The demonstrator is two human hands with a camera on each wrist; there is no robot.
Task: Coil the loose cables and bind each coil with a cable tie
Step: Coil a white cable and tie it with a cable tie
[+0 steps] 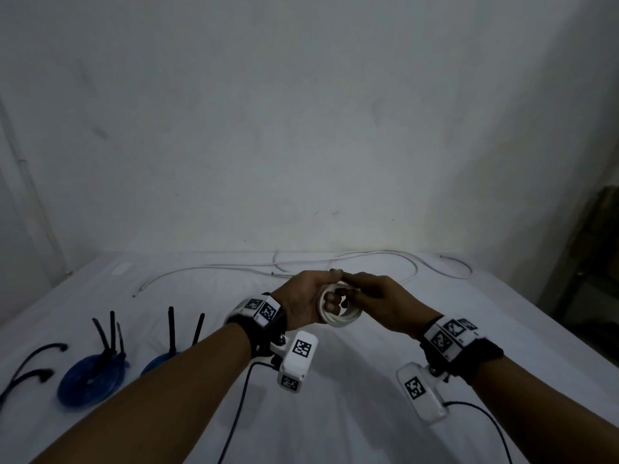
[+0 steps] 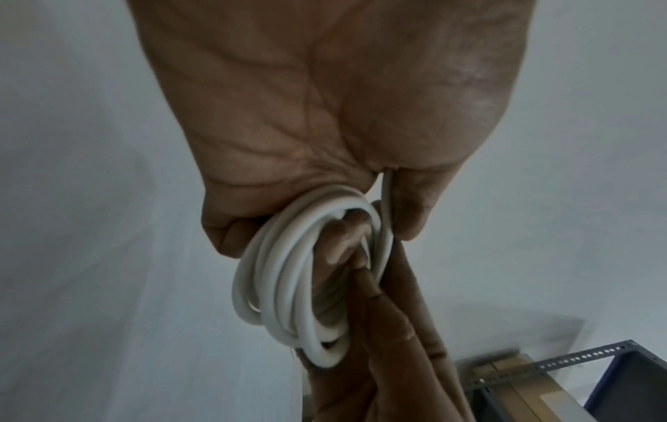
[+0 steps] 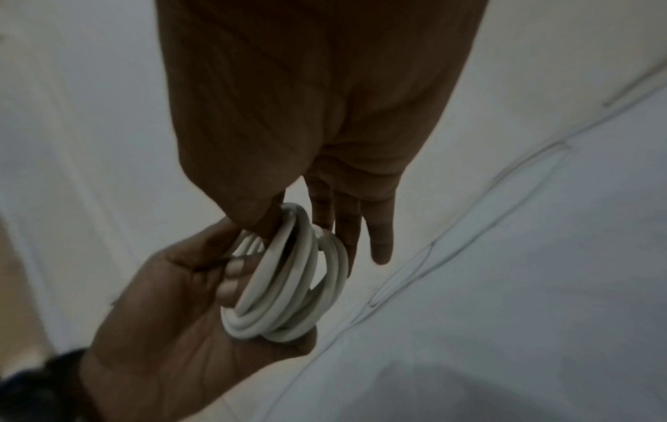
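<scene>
Two hands at one white cable coil [image 1: 340, 308], left fingers [image 1: 331, 301] curled through it, right fingers [image 1: 351, 279] pinching its top

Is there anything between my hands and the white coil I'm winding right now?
Nothing visible. The left hand already grips the white coil, fingers through its loops, and the right hand pinches it at the top.

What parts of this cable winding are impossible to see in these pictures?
- White coil: head view, both hands cover most of it; loop count unclear.
- Right blue coil: head view, the left forearm hides most of it.
- Loose white cable: its ends are too small in the head view.
- Black cable ties: cut off by the left edge.
</scene>
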